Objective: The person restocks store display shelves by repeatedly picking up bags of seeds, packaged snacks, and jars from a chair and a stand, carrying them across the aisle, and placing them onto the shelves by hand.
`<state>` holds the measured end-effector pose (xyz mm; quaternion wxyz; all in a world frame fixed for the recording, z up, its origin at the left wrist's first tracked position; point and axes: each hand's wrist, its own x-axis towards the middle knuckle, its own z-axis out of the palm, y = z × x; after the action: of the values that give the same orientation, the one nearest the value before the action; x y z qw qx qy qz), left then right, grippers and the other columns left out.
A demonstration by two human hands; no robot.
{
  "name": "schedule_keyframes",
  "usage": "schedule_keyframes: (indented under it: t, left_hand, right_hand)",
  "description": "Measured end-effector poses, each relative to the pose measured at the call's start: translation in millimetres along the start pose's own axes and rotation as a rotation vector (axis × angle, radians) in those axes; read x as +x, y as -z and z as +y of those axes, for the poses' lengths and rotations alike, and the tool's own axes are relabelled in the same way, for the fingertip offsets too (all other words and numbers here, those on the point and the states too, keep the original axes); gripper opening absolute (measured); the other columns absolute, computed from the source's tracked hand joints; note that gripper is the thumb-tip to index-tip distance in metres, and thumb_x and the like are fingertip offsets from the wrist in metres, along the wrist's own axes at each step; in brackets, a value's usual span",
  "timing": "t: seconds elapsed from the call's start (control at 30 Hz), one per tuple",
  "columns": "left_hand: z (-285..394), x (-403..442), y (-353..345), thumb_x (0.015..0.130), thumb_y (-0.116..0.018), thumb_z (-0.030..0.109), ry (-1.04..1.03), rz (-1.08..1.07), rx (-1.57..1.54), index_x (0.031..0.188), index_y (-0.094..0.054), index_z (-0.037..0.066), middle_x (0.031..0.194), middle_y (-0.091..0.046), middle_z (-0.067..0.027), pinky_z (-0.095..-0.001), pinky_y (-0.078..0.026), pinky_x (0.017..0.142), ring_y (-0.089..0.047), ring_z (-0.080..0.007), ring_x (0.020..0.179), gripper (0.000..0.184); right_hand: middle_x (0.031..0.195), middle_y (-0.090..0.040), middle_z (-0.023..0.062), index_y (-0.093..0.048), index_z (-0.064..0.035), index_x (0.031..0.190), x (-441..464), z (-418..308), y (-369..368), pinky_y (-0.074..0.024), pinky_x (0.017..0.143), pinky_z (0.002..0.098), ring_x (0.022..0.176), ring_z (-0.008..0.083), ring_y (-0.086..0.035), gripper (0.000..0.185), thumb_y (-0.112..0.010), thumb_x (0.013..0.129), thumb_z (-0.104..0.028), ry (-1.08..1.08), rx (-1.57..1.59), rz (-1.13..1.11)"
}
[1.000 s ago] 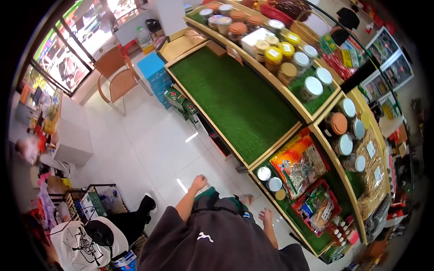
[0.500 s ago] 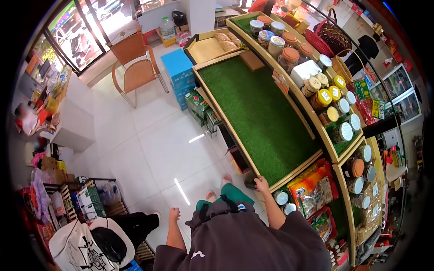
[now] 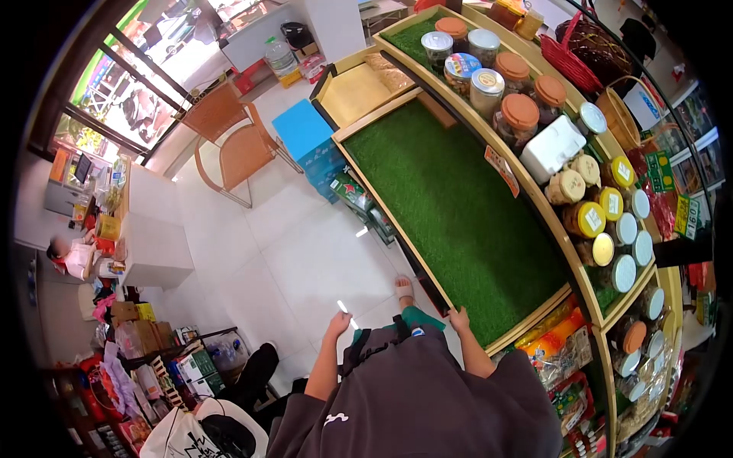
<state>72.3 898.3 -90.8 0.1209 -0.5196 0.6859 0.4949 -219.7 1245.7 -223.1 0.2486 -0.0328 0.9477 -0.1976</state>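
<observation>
My left hand [image 3: 340, 324] hangs in the air over the white tiled floor, its fingers curled in a loose fist with no object visible in it. At the near left corner of a display stand, my right hand [image 3: 460, 320] is closed at the wooden rim [image 3: 432, 284]. Green artificial turf [image 3: 466, 229] lines the slanted tray inside that rim. A flat brown piece [image 3: 437, 109] lies at the tray's far end.
Jars with orange lids [image 3: 519, 111] and yellow lids [image 3: 590, 219] line the upper shelf. Blue boxes [image 3: 307, 133] and a brown chair [image 3: 246, 149] stand ahead. A counter [image 3: 156, 248] with a seated person is left; a white bag [image 3: 179, 435] sits near left.
My view has shifted forward along the stand. My right hand is farther up the rim from the near corner. My left hand has swung forward.
</observation>
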Motion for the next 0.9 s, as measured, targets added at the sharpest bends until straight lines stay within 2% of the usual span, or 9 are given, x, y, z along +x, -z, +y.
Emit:
schedule_keyframes:
  t: [0.1, 0.13, 0.33, 0.47, 0.5, 0.57, 0.63, 0.8, 0.9]
  left_hand:
    - [84, 40, 17, 0.087, -0.056, 0.04, -0.101, 0.143, -0.045, 0.108, -0.06, 0.003, 0.096, -0.066, -0.0158, -0.0346, -0.047, 0.084, -0.062, -0.0265, 0.093, 0.042]
    - [104, 56, 19, 0.088, -0.055, 0.037, -0.133, 0.123, -0.127, 0.108, -0.06, 0.003, 0.096, -0.066, -0.0153, -0.0345, -0.047, 0.083, -0.062, -0.0266, 0.093, 0.04]
    - [173, 96, 34, 0.09, -0.055, 0.027, -0.311, 0.164, -0.318, 0.107, -0.061, 0.002, 0.096, -0.066, -0.0146, -0.0326, -0.048, 0.083, -0.062, -0.0256, 0.092, 0.031]
    - [126, 140, 48, 0.089, -0.055, 0.023, -0.236, 0.2, -0.4, 0.106, -0.062, 0.001, 0.097, -0.066, -0.0143, -0.0327, -0.048, 0.084, -0.063, -0.0234, 0.091, 0.029]
    - [109, 152, 52, 0.089, -0.053, 0.023, 0.005, 0.195, -0.472, 0.105, -0.062, 0.001, 0.095, -0.066, -0.0121, -0.0329, -0.049, 0.08, -0.063, -0.021, 0.085, 0.029]
    - [70, 167, 72, 0.086, -0.057, 0.026, 0.079, 0.243, -0.525, 0.107, -0.063, 0.005, 0.091, -0.064, -0.0078, -0.0289, -0.048, 0.055, -0.059, -0.0151, 0.071, 0.03]
    - [59, 161, 105, 0.087, -0.054, 0.028, 0.212, 0.282, -0.585, 0.097, -0.063, 0.003, 0.08, -0.063, -0.0072, -0.0278, -0.046, 0.048, -0.058, -0.0129, 0.061, 0.028]
    - [23, 203, 166, 0.082, -0.05, 0.027, 0.393, 0.363, -0.522, 0.08, -0.065, 0.002, 0.059, -0.058, -0.0079, -0.032, -0.044, 0.041, -0.055, -0.0183, 0.046, 0.029]
    - [26, 233, 205, 0.083, -0.05, 0.03, 0.29, 0.253, -0.424, 0.092, -0.064, 0.002, 0.074, -0.064, -0.0111, -0.0335, -0.049, 0.053, -0.06, -0.021, 0.059, 0.033]
  right_hand:
    - [0.11, -0.059, 0.0202, -0.033, -0.0068, 0.144, 20, -84, 60, -0.0508, 0.059, 0.0344, 0.076, 0.0211, -0.061, 0.072, -0.06, 0.083, -0.035, -0.276, 0.332, -0.403]
    - [0.109, -0.059, 0.0178, -0.035, -0.0068, 0.142, 35, -94, 57, -0.0502, 0.061, 0.0356, 0.076, 0.0208, -0.06, 0.069, -0.059, 0.084, -0.034, -0.126, 0.271, -0.294]
    - [0.117, -0.056, 0.0082, -0.042, -0.0078, 0.136, 69, -248, 147, -0.0499, 0.066, 0.0333, 0.083, 0.0187, -0.059, 0.057, -0.058, 0.086, -0.032, -0.107, 0.598, -0.335]
    - [0.116, -0.054, 0.0095, -0.039, -0.0093, 0.137, 84, -338, 204, -0.0522, 0.07, 0.0359, 0.086, 0.0218, -0.061, 0.059, -0.06, 0.087, -0.032, -0.045, 1.071, -0.229]
    - [0.121, -0.052, 0.0127, -0.038, -0.0075, 0.137, 83, -366, 224, -0.0521, 0.075, 0.0378, 0.094, 0.0254, -0.061, 0.061, -0.06, 0.088, -0.035, -0.011, 1.177, -0.207]
    - [0.132, -0.047, 0.0184, -0.036, -0.0061, 0.139, 86, -418, 261, -0.0498, 0.084, 0.0397, 0.104, 0.03, -0.056, 0.063, -0.056, 0.09, -0.04, 0.061, 1.283, -0.192]
    - [0.132, -0.045, 0.0202, -0.035, -0.0026, 0.139, 78, -471, 294, -0.0471, 0.089, 0.0393, 0.106, 0.0299, -0.056, 0.058, -0.052, 0.093, -0.035, 0.177, 1.334, -0.147]
    - [0.132, -0.048, 0.0161, -0.041, -0.003, 0.135, 88, -554, 333, -0.0466, 0.09, 0.0386, 0.107, 0.03, -0.056, 0.051, -0.048, 0.094, -0.034, 0.166, 1.478, -0.059]
    - [0.131, -0.048, 0.0174, -0.042, -0.0027, 0.133, 100, -585, 346, -0.0476, 0.09, 0.0395, 0.109, 0.0306, -0.055, 0.05, -0.048, 0.094, -0.033, 0.145, 1.692, -0.191]
